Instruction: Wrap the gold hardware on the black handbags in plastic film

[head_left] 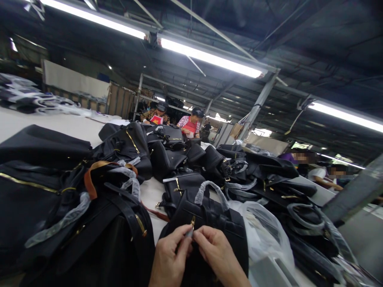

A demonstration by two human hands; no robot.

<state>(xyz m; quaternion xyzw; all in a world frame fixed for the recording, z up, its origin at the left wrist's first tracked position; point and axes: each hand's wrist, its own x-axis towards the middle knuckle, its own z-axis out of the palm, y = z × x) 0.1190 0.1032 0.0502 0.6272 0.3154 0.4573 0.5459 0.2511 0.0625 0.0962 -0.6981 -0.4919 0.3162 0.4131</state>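
A black handbag (209, 217) with a foam-wrapped handle (209, 189) stands upright just in front of me. My left hand (170, 257) and my right hand (217, 255) meet at its front, below the gold clasp (193, 220). Both hands are pinched together on a small pale piece (189, 232) at the bag's front; I cannot make out what it is. The fingers of both hands are curled closed.
Many black handbags (131, 145) with wrapped handles lie piled over the white table (74, 127). A clear plastic bag (263, 235) sits to the right. Other people (191, 123) work at the far end and at the right. A grey post (350, 195) leans at right.
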